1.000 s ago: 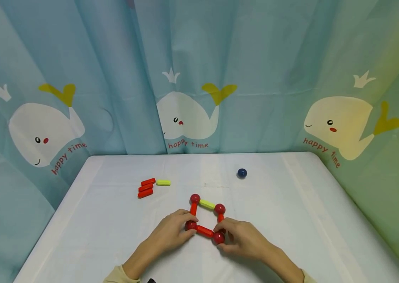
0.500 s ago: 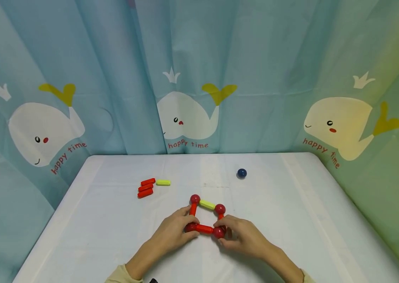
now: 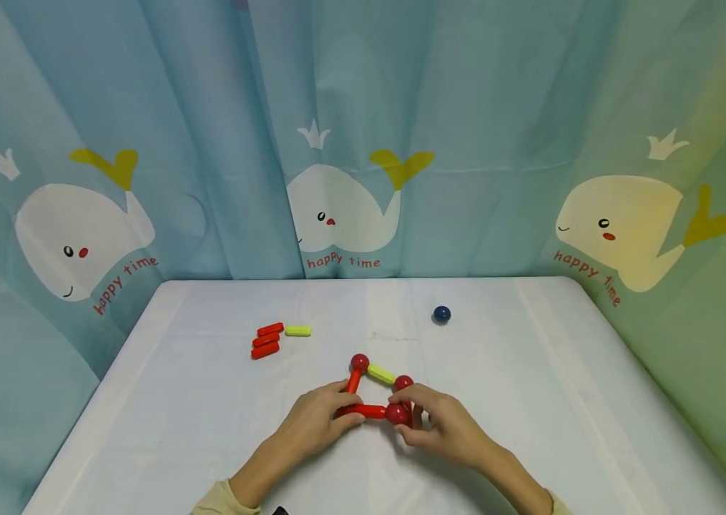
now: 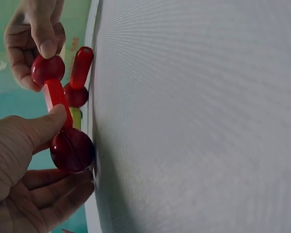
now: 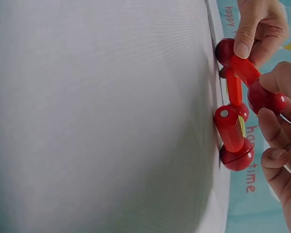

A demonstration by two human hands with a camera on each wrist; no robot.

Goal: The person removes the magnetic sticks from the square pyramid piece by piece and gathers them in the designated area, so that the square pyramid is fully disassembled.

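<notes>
L hand (image 3: 315,420) pinches red rod (image 3: 372,411) just beside L red ball (image 4: 72,151), R hand (image 3: 445,423) pinches R red ball (image 3: 397,413) at rod's other end, held above wht tbl (image 3: 195,415), apart from bare end of 2nd red rod (image 5: 228,131).

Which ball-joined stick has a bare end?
The red stick on the right in the head view: its near end is bare, apart from the red ball the right hand pinches. No other joined one shows that.
</notes>
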